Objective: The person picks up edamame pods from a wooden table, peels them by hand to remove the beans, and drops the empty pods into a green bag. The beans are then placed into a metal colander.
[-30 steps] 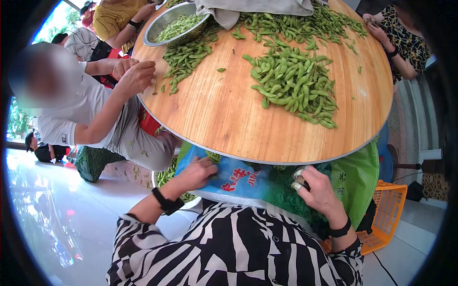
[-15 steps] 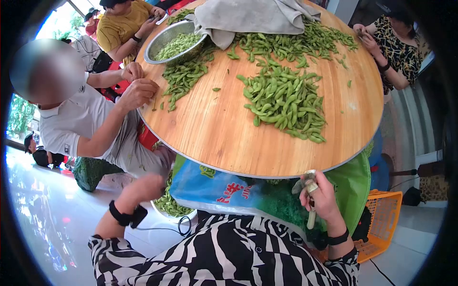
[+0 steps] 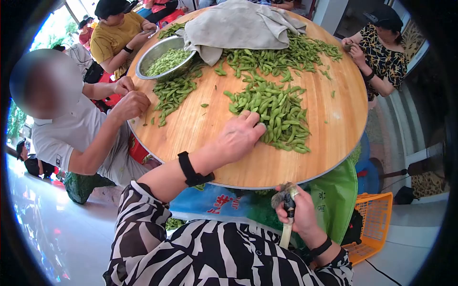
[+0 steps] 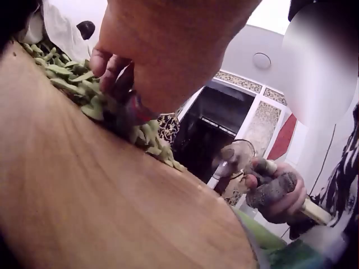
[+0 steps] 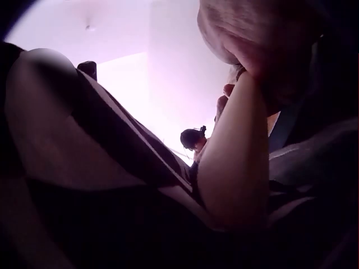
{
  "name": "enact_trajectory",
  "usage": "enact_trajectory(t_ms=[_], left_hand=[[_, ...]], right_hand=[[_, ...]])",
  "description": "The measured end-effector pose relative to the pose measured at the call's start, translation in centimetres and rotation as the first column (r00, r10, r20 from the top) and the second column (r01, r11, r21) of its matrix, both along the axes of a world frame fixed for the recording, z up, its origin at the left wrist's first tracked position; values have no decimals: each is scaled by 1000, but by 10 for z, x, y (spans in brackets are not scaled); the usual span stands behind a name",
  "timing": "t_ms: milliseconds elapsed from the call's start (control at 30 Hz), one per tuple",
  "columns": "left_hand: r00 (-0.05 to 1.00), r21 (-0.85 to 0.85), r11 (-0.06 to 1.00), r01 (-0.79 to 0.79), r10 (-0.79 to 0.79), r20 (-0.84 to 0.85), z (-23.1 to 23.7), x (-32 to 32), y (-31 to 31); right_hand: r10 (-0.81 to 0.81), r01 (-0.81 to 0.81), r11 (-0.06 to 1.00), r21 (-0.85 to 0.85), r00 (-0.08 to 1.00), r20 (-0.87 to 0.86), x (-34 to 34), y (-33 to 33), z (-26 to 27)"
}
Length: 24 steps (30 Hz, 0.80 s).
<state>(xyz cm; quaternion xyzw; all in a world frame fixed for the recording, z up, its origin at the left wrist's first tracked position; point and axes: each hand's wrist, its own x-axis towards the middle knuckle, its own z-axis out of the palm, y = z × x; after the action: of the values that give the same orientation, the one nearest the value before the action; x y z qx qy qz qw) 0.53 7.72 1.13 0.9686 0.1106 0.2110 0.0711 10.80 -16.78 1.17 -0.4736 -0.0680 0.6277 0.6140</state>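
Observation:
My left hand [image 3: 237, 137] reaches over the round table [image 3: 248, 171], its bent fingertips at the near left edge of a heap of green pods [image 3: 286, 119]. In the left wrist view the fingertips [image 4: 115, 73] hang over the pods [image 4: 73, 75]; whether any pod is between them is hidden. My right hand [image 3: 305, 212], just off the table's near edge, grips a pale-handled object [image 3: 286, 236] with dark and grey material at its top. The pale handle [image 5: 241, 145] looms large in the right wrist view, below the hand [image 5: 258, 39].
A metal colander [image 3: 167, 59] of shelled beans stands at the back left, beside a grey cloth [image 3: 238, 26] and more pods [image 3: 174, 97]. People sit left and right of the table. A green and blue sheet [image 3: 334, 195] hangs below, near an orange crate [image 3: 379, 219].
My left hand has come up from the lap side, over the table edge, to the pod heap. My right hand has moved slightly left and down, still holding the pale-handled object. The view has shifted.

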Motion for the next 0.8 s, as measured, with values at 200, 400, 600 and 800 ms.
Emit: enact_trajectory(t_ms=[200, 400, 600, 800], left_hand=[[989, -333, 942, -42, 86, 120, 3, -23, 5], [966, -971, 233, -53, 260, 10, 30, -24, -11], [990, -996, -79, 50, 138, 39, 43, -13, -55], [989, -986, -159, 55, 142, 32, 32, -11, -57]], right_hand=[[153, -155, 986, 55, 987, 36, 6, 4, 12], [68, -95, 983, 156, 983, 169, 17, 31, 32], [40, -41, 972, 231, 999, 7, 14, 41, 34], [41, -41, 958, 283, 999, 7, 8, 34, 28]])
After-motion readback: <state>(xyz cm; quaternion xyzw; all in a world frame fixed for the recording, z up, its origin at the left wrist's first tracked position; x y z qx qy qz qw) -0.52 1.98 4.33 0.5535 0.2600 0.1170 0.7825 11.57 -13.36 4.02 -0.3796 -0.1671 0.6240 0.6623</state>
